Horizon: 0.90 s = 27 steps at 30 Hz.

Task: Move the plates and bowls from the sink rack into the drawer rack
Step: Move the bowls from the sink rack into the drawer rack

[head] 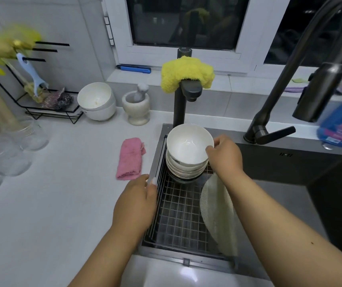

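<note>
Fingers of our right hand [225, 155] pinch the rim of the top bowl [189, 142], stacked at the far end of the sink rack [178, 212]. Our left hand [138, 200] rests relaxed on the rack's left edge.

bowls [188, 148]: glossy white ceramic, smooth
sink rack [178, 212]: shiny metal wire grid
sink [290, 162]: dark matt metal
worktop [62, 183]: smooth pale stone look
pink cloth [130, 161]: fuzzy terry
mortar [136, 106]: matt marble

Right grip [223, 154] pinching top bowl [189, 145] rim, left grip [140, 195] on sink rack [178, 214] edge
</note>
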### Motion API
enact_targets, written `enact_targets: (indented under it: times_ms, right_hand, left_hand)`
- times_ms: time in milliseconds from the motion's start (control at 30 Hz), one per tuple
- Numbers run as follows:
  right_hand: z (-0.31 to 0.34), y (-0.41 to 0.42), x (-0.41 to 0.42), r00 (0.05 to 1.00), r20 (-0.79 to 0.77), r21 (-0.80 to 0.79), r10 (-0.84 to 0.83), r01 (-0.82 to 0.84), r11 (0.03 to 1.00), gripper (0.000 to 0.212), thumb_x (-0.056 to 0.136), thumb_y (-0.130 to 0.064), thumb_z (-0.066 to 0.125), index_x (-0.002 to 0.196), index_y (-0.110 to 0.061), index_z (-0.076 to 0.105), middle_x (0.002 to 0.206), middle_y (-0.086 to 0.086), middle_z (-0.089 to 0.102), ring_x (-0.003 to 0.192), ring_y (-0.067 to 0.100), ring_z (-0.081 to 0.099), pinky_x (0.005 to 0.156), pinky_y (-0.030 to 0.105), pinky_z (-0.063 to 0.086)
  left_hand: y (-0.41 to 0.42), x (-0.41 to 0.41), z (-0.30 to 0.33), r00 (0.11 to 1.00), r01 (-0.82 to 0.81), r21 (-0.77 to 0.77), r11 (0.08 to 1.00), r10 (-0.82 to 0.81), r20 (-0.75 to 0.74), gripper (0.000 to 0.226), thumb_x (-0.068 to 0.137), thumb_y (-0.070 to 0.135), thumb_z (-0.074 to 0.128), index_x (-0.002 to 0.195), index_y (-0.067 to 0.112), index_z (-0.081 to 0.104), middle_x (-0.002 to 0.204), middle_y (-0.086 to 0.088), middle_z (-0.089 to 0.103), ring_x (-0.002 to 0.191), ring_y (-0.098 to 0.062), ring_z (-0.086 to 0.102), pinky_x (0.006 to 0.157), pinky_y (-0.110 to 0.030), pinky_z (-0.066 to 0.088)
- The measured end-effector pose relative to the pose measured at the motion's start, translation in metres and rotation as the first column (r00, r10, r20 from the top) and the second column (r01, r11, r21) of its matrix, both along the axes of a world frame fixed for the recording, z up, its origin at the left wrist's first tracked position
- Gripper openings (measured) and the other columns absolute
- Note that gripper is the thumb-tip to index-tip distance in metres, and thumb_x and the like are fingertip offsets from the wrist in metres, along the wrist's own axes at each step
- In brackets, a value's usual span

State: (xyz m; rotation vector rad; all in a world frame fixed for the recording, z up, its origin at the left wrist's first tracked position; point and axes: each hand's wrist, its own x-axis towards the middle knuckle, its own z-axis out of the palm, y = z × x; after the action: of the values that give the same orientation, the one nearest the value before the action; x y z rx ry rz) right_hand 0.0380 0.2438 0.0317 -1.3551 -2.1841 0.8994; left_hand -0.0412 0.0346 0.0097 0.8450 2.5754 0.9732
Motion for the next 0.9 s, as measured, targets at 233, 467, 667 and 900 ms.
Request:
enact_targets:
  times_ms: [233,467,667,900]
  right_hand:
    - [0.025,-0.043,0.035,0.988,-0.04,-0.007,0.146,-0.146,0.989,0.013,0.089,-0.018,0.055,0.101,-0.017,0.054,0.083,-0.004,0.056,0.068,0.009,0.052,0.051,0.023,0.036]
    - [0.04,-0.082,0.073,0.958,-0.084,-0.081,0.274,-0.281,0.956,0.005,0.088,-0.02,0.056,0.093,-0.019,0.054,0.076,-0.007,0.056,0.066,0.008,0.053,0.057,0.026,0.044]
    - [0.051,-0.119,0.109,0.871,-0.33,-0.272,0.364,-0.457,0.847,0.02,0.091,-0.048,0.049,0.088,-0.03,0.057,0.088,-0.003,0.063,0.081,0.019,0.062,0.069,0.037,0.05]
    - [0.058,-0.168,0.142,0.726,-0.613,-0.583,0.311,-0.682,0.441,0.027,0.094,-0.038,0.049,0.111,-0.018,0.056,0.09,0.012,0.063,0.08,0.028,0.065,0.071,0.041,0.057]
  left_hand:
    - [0.001,0.035,0.04,0.779,-0.276,0.359,0.892,-0.011,0.627,0.029,0.1,0.04,0.038,0.127,0.031,0.044,0.115,-0.004,0.061,0.09,-0.021,0.07,0.085,-0.039,0.056]
    - [-0.031,0.084,0.054,0.664,-0.387,0.495,0.778,-0.138,0.735,0.031,0.1,0.027,0.044,0.129,0.021,0.051,0.113,-0.02,0.064,0.08,-0.03,0.072,0.066,-0.033,0.059]
    - [-0.066,0.131,0.064,0.643,-0.554,0.509,0.659,-0.049,0.764,0.016,0.101,0.026,0.041,0.107,0.018,0.054,0.092,-0.021,0.063,0.067,-0.028,0.07,0.06,-0.034,0.06]
    - [-0.118,0.188,0.076,0.658,-0.629,0.538,0.561,0.015,0.753,0.024,0.1,0.025,0.041,0.115,0.01,0.051,0.09,-0.024,0.061,0.063,-0.028,0.068,0.062,-0.035,0.061]
